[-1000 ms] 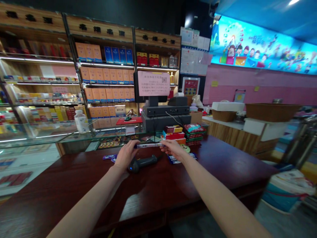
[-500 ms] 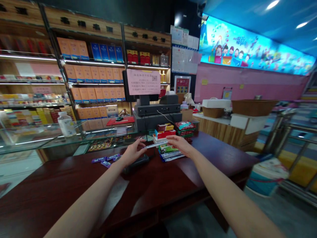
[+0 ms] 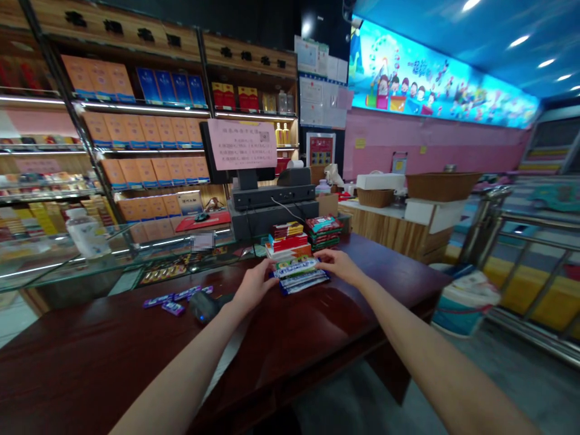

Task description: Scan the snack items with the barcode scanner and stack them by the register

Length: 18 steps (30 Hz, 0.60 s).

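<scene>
Several foil packets point(image 3: 307, 281) lie grouped already, half-curled left hand point(image 3: 254, 285) and right hand point(image 3: 343, 267) pinching a blue-and-white packet point(image 3: 296, 267) by its ends, purple-wrapped bars point(image 3: 173, 307) still loose.

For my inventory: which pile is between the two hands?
The front pile of blue and white packets, between left hand and right hand; the boxes and red-topped packets stand farther back.

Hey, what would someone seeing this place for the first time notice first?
Probably the glowing blue banner high on the right wall. Next might be the pink notice left of centre, beyond the dark red counter. Lower down, the left hand and right hand are at opposite ends of a blue-and-white packet.
</scene>
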{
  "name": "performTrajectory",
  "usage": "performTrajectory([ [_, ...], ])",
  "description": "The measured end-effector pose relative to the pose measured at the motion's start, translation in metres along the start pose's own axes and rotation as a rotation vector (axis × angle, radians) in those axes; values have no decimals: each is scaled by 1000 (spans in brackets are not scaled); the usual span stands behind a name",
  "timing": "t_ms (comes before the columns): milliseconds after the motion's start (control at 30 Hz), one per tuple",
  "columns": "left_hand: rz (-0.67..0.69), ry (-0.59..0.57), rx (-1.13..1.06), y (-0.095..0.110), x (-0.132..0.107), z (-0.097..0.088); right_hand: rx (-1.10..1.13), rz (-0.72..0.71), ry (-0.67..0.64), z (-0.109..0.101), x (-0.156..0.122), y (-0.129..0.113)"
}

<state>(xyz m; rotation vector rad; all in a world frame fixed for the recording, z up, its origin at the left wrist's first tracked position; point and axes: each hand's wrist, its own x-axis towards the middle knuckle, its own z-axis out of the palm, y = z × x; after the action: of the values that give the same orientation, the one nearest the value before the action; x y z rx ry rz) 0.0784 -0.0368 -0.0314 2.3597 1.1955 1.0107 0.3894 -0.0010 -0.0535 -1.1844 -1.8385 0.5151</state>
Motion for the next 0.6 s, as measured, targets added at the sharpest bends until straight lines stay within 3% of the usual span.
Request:
performTrajectory([
  [300,-78,21,236,6,4,38,-150,18,143,-3,-22,24],
  [600,-71,21,246,0,1,51,-276,-20,141,1,-32,33],
])
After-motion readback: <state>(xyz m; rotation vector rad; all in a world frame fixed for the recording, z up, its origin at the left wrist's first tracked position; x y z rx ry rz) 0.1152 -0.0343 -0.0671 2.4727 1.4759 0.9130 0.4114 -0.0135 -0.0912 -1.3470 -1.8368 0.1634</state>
